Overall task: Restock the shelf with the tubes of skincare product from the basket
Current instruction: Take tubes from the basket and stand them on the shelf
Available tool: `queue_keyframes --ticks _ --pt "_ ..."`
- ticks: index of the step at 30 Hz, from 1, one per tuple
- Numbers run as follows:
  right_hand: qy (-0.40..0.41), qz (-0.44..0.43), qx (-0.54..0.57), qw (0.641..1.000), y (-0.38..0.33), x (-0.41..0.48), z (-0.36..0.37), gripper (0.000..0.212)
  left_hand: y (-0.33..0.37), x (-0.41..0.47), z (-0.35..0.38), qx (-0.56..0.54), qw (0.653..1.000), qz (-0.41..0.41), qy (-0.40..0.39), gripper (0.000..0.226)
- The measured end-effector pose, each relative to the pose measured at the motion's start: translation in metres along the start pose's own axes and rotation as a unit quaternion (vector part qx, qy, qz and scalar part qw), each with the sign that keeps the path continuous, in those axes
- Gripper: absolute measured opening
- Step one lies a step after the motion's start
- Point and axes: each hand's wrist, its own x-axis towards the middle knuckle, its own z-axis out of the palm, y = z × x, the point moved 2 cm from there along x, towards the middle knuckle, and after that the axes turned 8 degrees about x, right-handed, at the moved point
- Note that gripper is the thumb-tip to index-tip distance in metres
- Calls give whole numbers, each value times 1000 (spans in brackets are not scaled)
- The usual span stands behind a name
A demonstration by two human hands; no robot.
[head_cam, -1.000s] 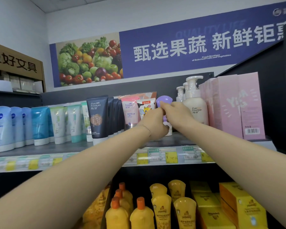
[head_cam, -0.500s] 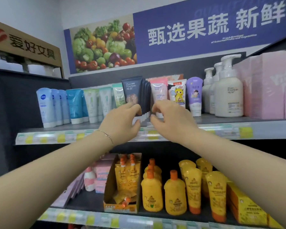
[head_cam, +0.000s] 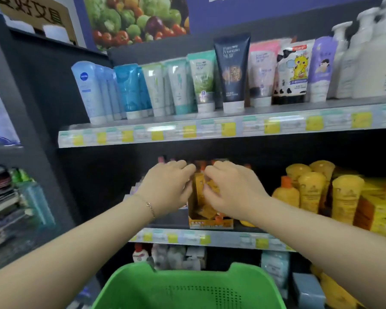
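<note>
Both hands are raised side by side at frame centre. Left hand (head_cam: 167,188) and right hand (head_cam: 232,190): fingers loosely curled, fingertips nearly meeting, no object seen in either.

The row of upright plastic skincare tubes (head_cam: 156,88) stands on the grey upper shelf with price labels on its edge (head_cam: 210,130), at 12 o'clock from the hands and well apart from them. The dark navy plastic tube with a white cap (head_cam: 231,72) is the tallest in the row.

The green perforated plastic basket (head_cam: 187,286) sits at 6 o'clock below the hands — only its near wall and rim show, and its contents are cut off by the frame edge.

The orange cardboard display box (head_cam: 210,223) sits directly behind the hands on the lower shelf and holds orange spouted pouches (head_cam: 200,186), partly hidden by the fingers. Yellow plastic bottles (head_cam: 310,190) stand at 3 o'clock from the box.

Label text is blurred — unreadable.
</note>
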Motion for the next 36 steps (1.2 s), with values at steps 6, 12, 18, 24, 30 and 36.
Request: queue_keyframes --ticks 6,12,18,24,30,36 --pt "-69 29 22 997 -28 -32 51 13 10 -55 38 -42 987 -5 -153 23" --pt "-153 70 28 985 -51 -63 85 20 22 -101 79 -96 969 11 -227 21" --pt "-270 159 51 948 -63 -101 113 12 49 -131 115 -146 943 22 -300 30" --pt "-373 217 28 902 -68 -144 142 18 86 -160 151 -203 908 16 -366 32" --pt "-476 285 19 832 -56 -181 163 28 122 -199 192 -226 853 52 -468 37" --pt "-559 319 25 765 -48 -200 176 31 158 -221 221 -245 813 78 -523 43"
